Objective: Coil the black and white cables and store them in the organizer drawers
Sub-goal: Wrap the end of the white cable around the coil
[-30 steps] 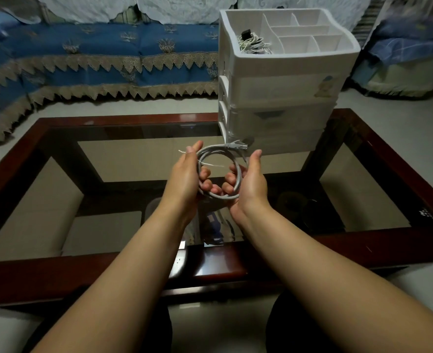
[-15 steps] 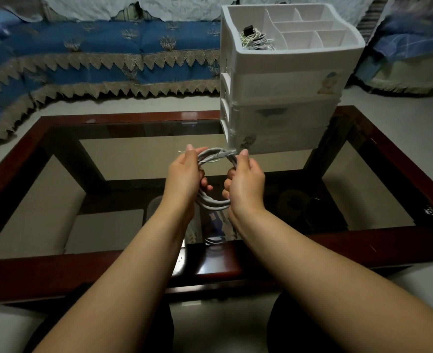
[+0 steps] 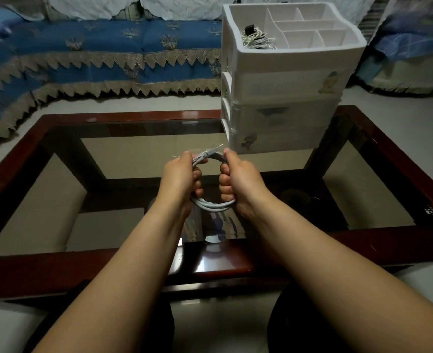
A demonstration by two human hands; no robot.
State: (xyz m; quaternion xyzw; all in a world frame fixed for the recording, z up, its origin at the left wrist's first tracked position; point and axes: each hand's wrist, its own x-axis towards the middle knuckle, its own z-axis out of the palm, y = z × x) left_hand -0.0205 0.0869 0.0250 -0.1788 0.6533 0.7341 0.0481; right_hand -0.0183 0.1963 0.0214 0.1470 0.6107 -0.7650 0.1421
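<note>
Change: both hands have closed in on the coil since a second ago — the thumbs, then pointing up and apart, now fold down over the top of the loop, and the loop looks rounder and tighter.
Table (image 3: 57, 266): large, rectangular, with a glossy dark red wooden frame and a glass top; a lower shelf shows through the glass.
Sofa cover (image 3: 83, 59): blue cloth with a beige lace fringe cut in zigzag points, behind the table.
Organizer (image 3: 286, 103): white plastic, boxy, standing on the far right part of the table; three closed drawers stacked under an open top tray split by thin dividers.
Stored cable (image 3: 257, 39): a pale bundle with a black plug, lying in the top tray's left compartment.
White cable (image 3: 211, 203): smooth and round, wound into a ring of several turns, held in the air above the glass, in front of the organizer; its connector end sticks out at the top, between the two thumbs.
Left hand (image 3: 182, 179): fingers curled round the left side of the ring, thumb pressing on top.
Right hand (image 3: 241, 182): gripping the right side the same way — fingers wrapped through the loop, thumb on top.
</note>
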